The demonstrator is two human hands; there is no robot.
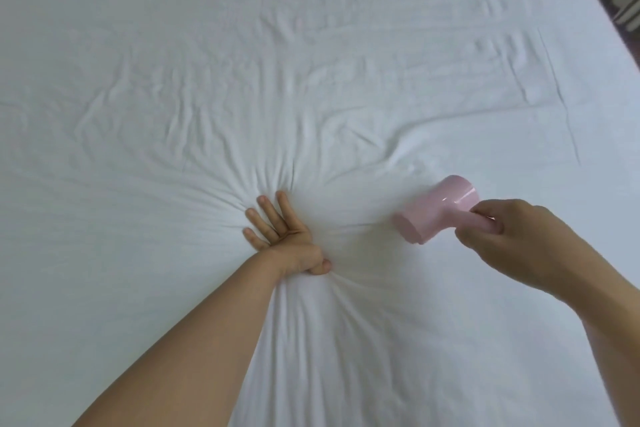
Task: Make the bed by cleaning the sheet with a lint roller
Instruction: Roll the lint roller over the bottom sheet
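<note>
left hand (277, 232): bare, no rings | right hand (512, 239): bare | forearms: uncovered, sleeveless in view

Open white sheet (311, 62): wide unobstructed expanse ahead and to both sides. Obstacles: left hand (284, 236) pressed flat at centre; pink lint roller (436, 210) held just right.

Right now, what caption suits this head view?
Left hand presses the white sheet flat while right hand holds a pink lint roller.
</note>
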